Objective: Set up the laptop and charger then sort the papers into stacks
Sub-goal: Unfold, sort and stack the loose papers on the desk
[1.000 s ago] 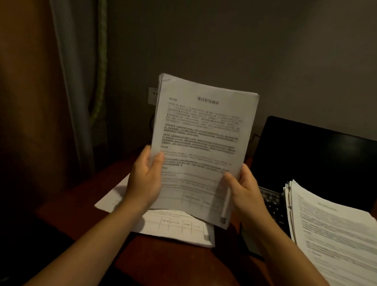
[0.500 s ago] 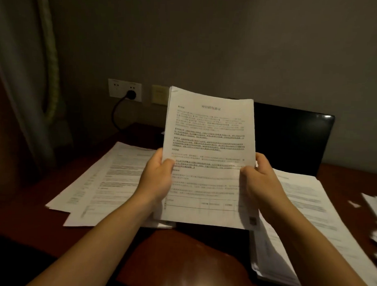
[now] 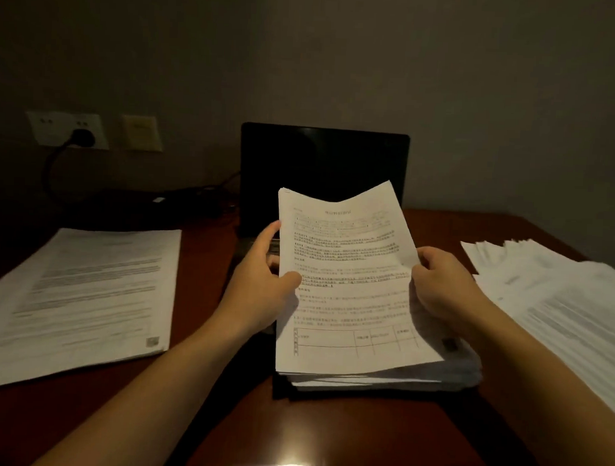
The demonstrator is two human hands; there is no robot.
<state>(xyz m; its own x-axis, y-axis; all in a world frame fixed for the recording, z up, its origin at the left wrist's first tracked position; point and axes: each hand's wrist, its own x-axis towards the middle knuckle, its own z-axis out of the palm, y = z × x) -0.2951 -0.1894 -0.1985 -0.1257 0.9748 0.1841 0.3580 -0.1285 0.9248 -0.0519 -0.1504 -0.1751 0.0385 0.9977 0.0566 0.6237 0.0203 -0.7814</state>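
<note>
I hold a thin sheaf of printed papers (image 3: 349,279) by both side edges, above a thicker pile (image 3: 381,376) that lies on the open black laptop (image 3: 322,156). My left hand (image 3: 262,287) pinches the left edge with thumb on top and forefinger stretched up along it. My right hand (image 3: 443,283) grips the right edge with curled fingers. The sheaf's lower end rests near the pile and its top corner curls up. The laptop screen is dark. A black charger plug (image 3: 81,137) sits in the wall socket, its cable running towards the laptop.
A flat stack of papers (image 3: 84,294) lies on the left of the dark wooden desk (image 3: 326,439). A fanned heap of sheets (image 3: 558,304) covers the right side. A second wall plate (image 3: 142,133) is beside the socket.
The view has swung right and down. The sheaf has dropped from upright in front of me to low over the pile on the laptop, both hands still on its edges.
</note>
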